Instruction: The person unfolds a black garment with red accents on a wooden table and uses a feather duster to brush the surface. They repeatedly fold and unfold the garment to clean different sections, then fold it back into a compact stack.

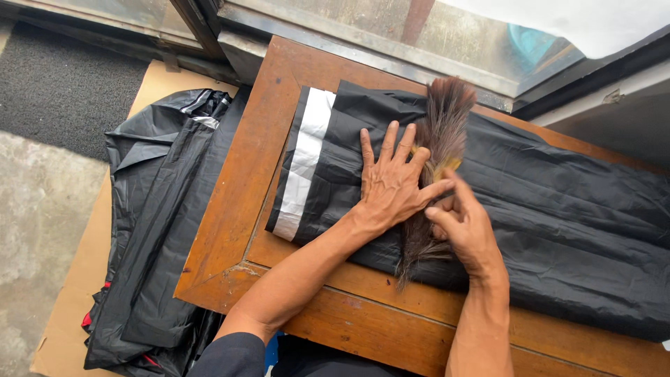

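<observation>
A folded black garment (558,209) of thin shiny fabric, with a white stripe (305,160) near its left end, lies across a brown wooden table (237,181). My left hand (389,183) rests flat on the fabric with its fingers spread. My right hand (464,225) grips a brown feather duster (440,132) near its middle. The duster lies over the garment, its brushy ends pointing toward the window and toward the table's near edge. The two hands touch at the duster.
More black plastic-like fabric (157,209) is heaped on a sheet of cardboard (70,307) on the floor to the left. A dark mat (63,84) lies at the upper left. A metal window frame (391,52) runs along the table's far edge.
</observation>
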